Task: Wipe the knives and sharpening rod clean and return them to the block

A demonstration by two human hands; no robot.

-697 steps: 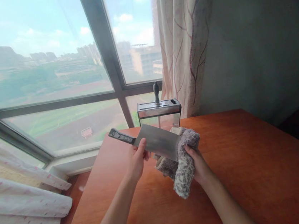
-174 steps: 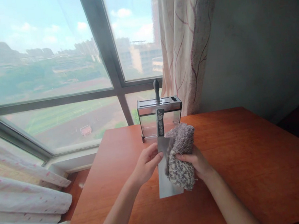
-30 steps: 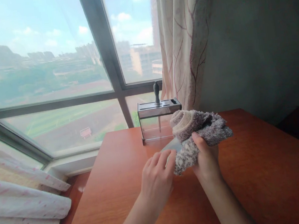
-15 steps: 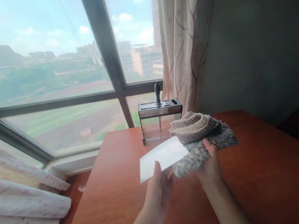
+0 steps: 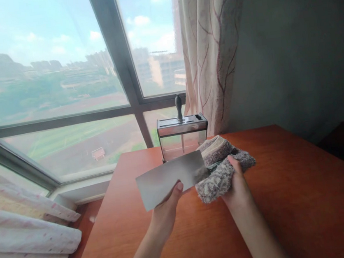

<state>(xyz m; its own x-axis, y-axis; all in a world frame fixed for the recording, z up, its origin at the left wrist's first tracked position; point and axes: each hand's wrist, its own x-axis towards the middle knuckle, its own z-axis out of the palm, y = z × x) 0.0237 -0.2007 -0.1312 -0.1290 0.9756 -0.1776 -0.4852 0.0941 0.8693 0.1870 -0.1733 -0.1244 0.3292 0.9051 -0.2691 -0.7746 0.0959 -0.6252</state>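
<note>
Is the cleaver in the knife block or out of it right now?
Out. The cleaver is held above the table by the left hand, with the cloth around its handle end; the knife block stands behind.

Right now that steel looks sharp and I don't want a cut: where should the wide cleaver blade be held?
Grip the wide grey steel cleaver blade by its flat faces, coming from below at its lower long edge, as the left hand does. Its handle end is buried in the fluffy grey cloth held by the right hand.

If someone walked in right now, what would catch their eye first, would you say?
Probably the broad, shiny steel cleaver blade, held flat over the reddish wooden table by the left hand. The right hand presses a fluffy grey cloth to its right end. Behind stands a steel knife holder.
</note>
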